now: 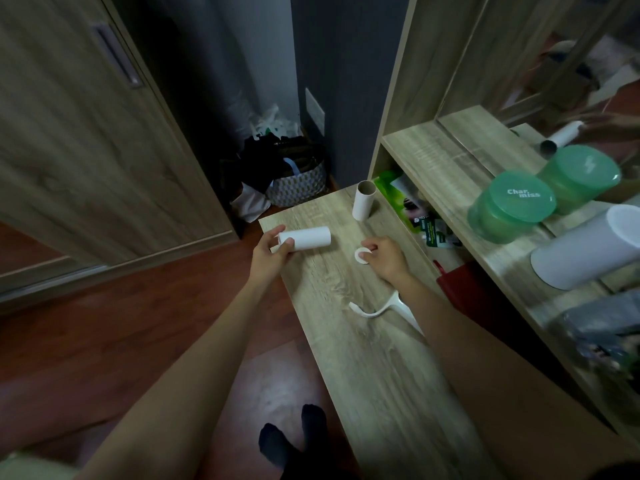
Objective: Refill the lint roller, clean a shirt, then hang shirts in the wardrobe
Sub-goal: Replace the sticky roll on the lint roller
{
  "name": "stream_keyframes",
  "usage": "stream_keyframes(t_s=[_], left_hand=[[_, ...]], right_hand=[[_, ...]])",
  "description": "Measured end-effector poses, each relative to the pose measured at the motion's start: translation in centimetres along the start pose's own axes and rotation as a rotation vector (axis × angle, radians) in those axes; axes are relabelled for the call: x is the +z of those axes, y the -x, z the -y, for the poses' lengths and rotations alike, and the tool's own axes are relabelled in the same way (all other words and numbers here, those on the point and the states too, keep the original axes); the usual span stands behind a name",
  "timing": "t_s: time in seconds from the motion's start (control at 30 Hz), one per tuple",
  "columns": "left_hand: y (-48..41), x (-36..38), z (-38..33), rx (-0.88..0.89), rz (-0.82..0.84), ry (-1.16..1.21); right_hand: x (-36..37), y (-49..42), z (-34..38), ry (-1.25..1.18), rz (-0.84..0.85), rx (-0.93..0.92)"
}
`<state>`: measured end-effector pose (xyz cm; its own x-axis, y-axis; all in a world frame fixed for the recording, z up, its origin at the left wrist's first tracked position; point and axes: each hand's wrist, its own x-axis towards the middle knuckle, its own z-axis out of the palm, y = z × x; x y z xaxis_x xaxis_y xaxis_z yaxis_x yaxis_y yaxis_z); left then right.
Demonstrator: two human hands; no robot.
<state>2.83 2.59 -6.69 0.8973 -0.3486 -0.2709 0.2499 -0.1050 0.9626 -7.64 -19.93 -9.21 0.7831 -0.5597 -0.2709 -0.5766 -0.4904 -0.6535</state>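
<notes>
Right hand (384, 258) reaches out over the wooden desk (374, 375), and its forearm covers part of the white lint roller handle (375, 309), which lies flat on the desk nearest the person; only the curved neck and a sliver of the grip show. The fingers are curled and pinch a small white round cap (361, 254); whether the cap rests on the desk or is just lifted is unclear. Left hand (268, 252), level with it at the desk's left edge, is wrapped round one end of the white refill roll (306, 239), held sideways with the free end pointing right; the gripped end is hidden by the fingers. Beyond, an empty cardboard tube (363, 200) stands upright near the far end of the desk. To the right, the shelf (450, 157) carries green lidded tubs (512, 206) and a white cylinder (585, 247) cut off by the frame. Farther back, blurred bags (298, 181) sit on the floor beside the wardrobe door (86, 133)
</notes>
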Motion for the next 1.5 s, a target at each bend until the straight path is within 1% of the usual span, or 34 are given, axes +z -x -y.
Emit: stream_keyframes(t_s=[0.1,0.17,0.2,0.27,0.33,0.37,0.47,0.53,0.63,0.73,0.8,1.13,1.5], left_hand=[[0.1,0.1,-0.2,0.0,0.012,-0.02],[0.3,0.5,-0.5,0.003,0.025,-0.008],[0.5,0.8,-0.5,0.001,0.034,0.004],[0.8,1.6,-0.7,-0.005,0.058,0.048],[1.4,2.5,-0.9,-0.017,0.092,0.12],[1.7,2.9,-1.0,-0.025,0.106,0.149],[2.0,3.5,-1.1,-0.065,0.139,0.227],[2.0,3.4,-1.1,-0.13,0.154,0.291],[2.0,3.2,-1.3,-0.226,0.163,0.385],[2.2,3.3,-1.5,-0.279,0.173,0.468],[2.4,3.4,-1.5,-0.299,0.181,0.488],[2.3,3.4,-1.4,-0.303,0.196,0.506],[2.0,3.5,-2.3,-0.269,0.212,0.476]], right_hand=[[-0.5,0.4,0.4,-0.006,-0.107,-0.031],[-0.7,1.1,1.5,-0.089,-0.19,-0.083],[-0.9,1.5,2.4,-0.168,-0.189,-0.1],[-1.1,2.5,4.3,-0.391,-0.085,-0.084],[-1.2,3.2,6.0,-0.63,0.044,-0.002],[-1.2,3.5,6.6,-0.72,0.077,0.038],[-1.4,3.7,7.3,-0.868,0.049,0.087],[-1.6,3.7,7.2,-0.863,0.003,0.066],[-2.1,3.9,7.5,-0.774,-0.068,0.003],[-2.6,3.9,8.0,-0.681,-0.129,-0.079],[-2.7,3.8,8.1,-0.654,-0.143,-0.087],[-3.0,4.0,7.5,-0.796,-0.077,-0.008],[-3.1,4.2,7.4,-0.896,-0.035,0.016]])
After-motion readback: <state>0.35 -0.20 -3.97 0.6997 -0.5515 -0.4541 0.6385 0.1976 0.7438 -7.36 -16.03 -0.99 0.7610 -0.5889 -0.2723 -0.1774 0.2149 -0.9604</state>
